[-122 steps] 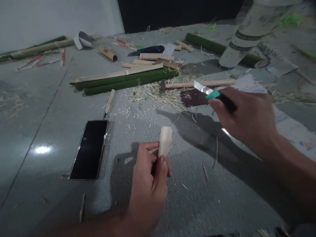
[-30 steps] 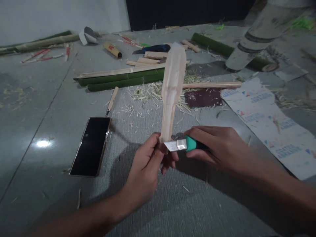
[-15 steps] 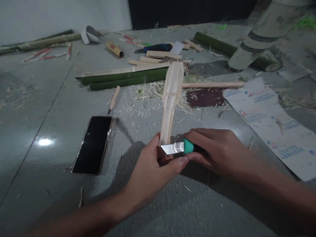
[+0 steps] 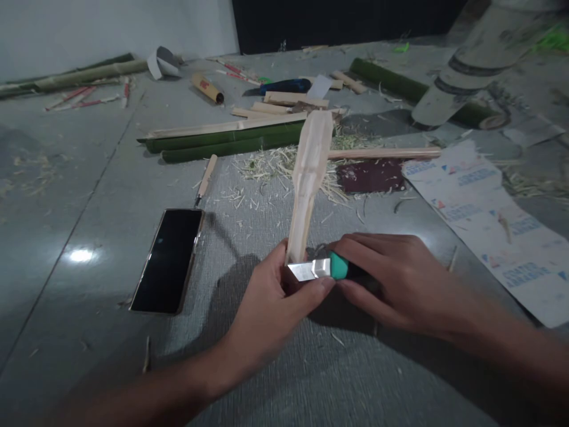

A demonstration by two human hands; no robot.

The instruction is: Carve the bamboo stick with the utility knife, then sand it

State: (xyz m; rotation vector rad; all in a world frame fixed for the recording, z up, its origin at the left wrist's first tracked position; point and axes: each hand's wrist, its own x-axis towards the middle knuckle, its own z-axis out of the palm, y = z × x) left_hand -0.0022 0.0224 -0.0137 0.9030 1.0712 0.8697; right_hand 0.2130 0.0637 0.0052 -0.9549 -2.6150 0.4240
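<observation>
Cannot see the lower end of the wooden piece point(image 4: 311, 157) behind the cutter point(image 4: 322, 268) and left grip point(image 4: 273, 299), nor most of the cutter's handle within the right grip point(image 4: 400, 276).

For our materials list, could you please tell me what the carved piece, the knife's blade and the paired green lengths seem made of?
Carved piece: probably bamboo or wood, pale and seemingly unvarnished, with a node-like line across it.
Blade: likely steel, from its bright silvery sheen.
Paired green lengths: apparently bamboo, judging by the smooth-looking green skin.

Hands point(image 4: 273, 311) holding knife point(image 4: 322, 267), pale wooden piece point(image 4: 307, 178)
</observation>
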